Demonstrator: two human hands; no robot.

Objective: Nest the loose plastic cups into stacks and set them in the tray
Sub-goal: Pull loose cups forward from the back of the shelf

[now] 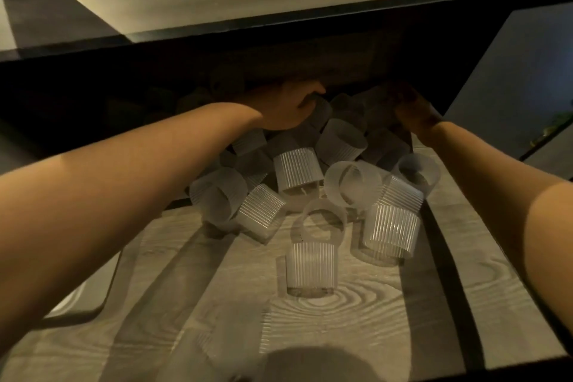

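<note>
Frosted, ribbed plastic cups (297,170) lie heaped mid-table on pale woodgrain (341,313) — left hand (286,108) curls round a far cup; right hand (412,108), shadowed, grip unclear.

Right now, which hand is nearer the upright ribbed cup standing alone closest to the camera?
Left, narrowly. The left hand is above the ribbed cup, slightly left, deep in the pile. The right hand is farther off, up and to its right, in shadow.
</note>
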